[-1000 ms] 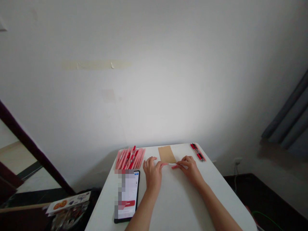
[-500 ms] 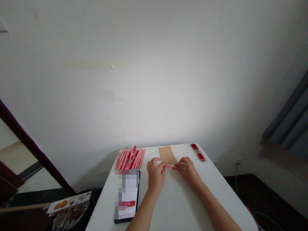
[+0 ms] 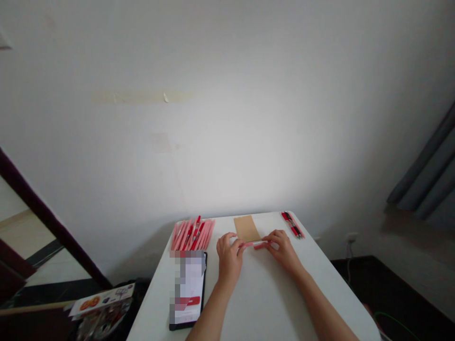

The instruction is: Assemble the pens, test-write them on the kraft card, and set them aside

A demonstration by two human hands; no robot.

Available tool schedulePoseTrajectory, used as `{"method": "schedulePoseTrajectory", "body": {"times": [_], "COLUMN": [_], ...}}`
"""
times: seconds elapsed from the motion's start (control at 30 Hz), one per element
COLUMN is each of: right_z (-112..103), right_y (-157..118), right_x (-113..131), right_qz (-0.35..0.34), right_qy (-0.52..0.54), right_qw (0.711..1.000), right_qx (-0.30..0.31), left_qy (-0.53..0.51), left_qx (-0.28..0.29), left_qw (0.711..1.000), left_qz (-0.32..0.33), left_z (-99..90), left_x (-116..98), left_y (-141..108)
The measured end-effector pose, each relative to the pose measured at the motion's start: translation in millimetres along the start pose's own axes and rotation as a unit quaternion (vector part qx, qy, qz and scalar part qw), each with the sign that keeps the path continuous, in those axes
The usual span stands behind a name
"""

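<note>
Over the middle of the table, my left hand [image 3: 229, 253] is closed on the left part of a slim pink pen [image 3: 248, 244], pinched between thumb and fingertips. My right hand [image 3: 282, 247] is also closed in a pinch, on a second pink pen piece [image 3: 260, 246]. A thin pale length shows between the two sets of fingertips. Whether it joins both pieces is too small to make out. Just beyond the hands lies a flat brown card or paper packet [image 3: 248, 228].
Several pink and red pens [image 3: 192, 234] lie in a bunch at the table's back left. A phone [image 3: 188, 289] rests in front of them. A few red, black and pink pens [image 3: 293, 225] lie at the back right. The white wall [image 3: 227, 142] stands behind the table [image 3: 263, 303].
My right hand has shifted slightly right and up, and the pink piece at its fingertips shows more fully. The pale length between the hands now shows. My left hand has hardly moved.
</note>
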State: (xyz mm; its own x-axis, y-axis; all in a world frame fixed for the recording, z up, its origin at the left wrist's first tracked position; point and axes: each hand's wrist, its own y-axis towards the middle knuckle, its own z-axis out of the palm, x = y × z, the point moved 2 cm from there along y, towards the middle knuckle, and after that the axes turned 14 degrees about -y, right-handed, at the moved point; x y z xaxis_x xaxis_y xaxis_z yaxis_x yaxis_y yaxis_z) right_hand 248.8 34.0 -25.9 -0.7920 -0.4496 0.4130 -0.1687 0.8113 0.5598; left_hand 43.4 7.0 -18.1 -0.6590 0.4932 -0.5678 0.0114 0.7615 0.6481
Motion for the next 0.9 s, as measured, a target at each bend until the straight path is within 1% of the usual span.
{"method": "schedulePoseTrajectory", "body": {"times": [0.23,0.43,0.67,0.9], "right_z": [7.0,7.6,11.5,12.3], "right_y": [-1.4,-1.4,-1.2,-1.9], "right_x": [1.3,4.1,-1.1,-9.5], "right_qz": [-0.008,-0.01,0.009,0.053], "right_qy": [-0.01,-0.014,-0.02,-0.028], "right_qw": [1.0,1.0,0.999,0.998], "right_qx": [0.008,0.016,0.022,-0.009], "left_qy": [-0.001,-0.003,0.02,0.024], "left_qx": [-0.004,0.007,-0.014,-0.031], "left_qw": [1.0,1.0,1.0,0.999], "left_qz": [0.008,0.0,-0.006,-0.026], "left_z": [-1.0,-2.8,-4.1,-5.3], "left_x": [-0.3,-2.0,-5.1,-0.8], "left_y": [-0.4,0.0,-0.4,0.9]}}
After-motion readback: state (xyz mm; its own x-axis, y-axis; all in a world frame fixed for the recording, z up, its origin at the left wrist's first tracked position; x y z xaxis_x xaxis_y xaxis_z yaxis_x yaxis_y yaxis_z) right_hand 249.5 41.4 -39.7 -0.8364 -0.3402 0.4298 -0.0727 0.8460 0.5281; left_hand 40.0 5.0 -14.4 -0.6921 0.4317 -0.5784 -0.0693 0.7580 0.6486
